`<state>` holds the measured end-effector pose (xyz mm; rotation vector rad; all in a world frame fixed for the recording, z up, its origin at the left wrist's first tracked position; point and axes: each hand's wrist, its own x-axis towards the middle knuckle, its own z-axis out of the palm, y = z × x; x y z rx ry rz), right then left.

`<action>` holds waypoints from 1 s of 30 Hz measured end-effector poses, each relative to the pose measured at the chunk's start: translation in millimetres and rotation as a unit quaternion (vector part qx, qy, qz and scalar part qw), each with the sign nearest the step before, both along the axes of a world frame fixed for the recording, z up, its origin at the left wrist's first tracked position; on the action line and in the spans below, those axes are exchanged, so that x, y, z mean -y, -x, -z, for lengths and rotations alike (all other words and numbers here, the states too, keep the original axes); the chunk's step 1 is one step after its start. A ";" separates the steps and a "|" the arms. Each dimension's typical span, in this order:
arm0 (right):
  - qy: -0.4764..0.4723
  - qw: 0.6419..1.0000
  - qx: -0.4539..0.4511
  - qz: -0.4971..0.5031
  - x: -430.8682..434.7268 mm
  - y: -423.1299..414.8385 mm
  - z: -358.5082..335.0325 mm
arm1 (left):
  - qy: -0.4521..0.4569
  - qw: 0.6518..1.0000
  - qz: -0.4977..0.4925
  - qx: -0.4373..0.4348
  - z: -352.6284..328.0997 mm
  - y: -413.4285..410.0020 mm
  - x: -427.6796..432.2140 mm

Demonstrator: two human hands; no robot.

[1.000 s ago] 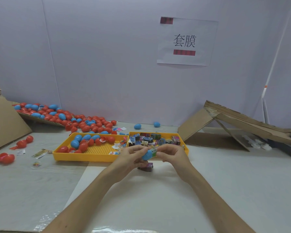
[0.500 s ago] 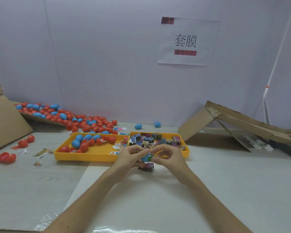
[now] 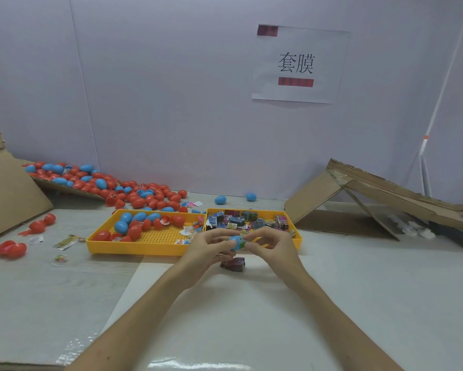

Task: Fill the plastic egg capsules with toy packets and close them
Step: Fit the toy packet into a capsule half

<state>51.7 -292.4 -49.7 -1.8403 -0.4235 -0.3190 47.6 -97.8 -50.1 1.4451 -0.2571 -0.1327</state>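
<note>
Item: blue egg capsule (image 3: pixel 235 241), held over the counter (image 3: pixel 251 317), just before the yellow tray (image 3: pixel 144 250). My left grip (image 3: pixel 209 250) and right grip (image 3: pixel 273 247) both pinch it; green packet (image 3: pixel 241 246) at its right end.

A hand-packing workshop station: a yellow plastic sorting tray (image 3: pixel 144 251) on the white bench (image 3: pixel 358 285), bulk red and blue plastic egg capsules (image 3: pixel 139 192) heaped behind its left end, a brown cardboard ramp (image 3: pixel 385 195) to its right, and a printed paper sign (image 3: pixel 299 65) above.

The left forearm (image 3: pixel 150 303) and right forearm (image 3: pixel 332 303) are bare along their whole visible length, slender and smooth. The left hand (image 3: pixel 209 247) and right hand (image 3: pixel 274 246) are bare too, with slim fingers; the nails are too small to make out.
</note>
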 end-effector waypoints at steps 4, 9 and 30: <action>0.017 0.999 0.028 0.015 0.0 -0.2 1.9 | -0.003 1.000 -0.008 0.013 2.2 -1.2 -0.6; 0.056 0.993 0.090 0.043 -2.0 1.0 3.3 | -0.023 0.999 -0.038 0.017 4.9 -5.9 0.4; 0.111 0.986 0.122 0.030 -6.0 3.8 5.4 | -0.086 0.992 -0.077 0.058 8.6 -11.1 0.5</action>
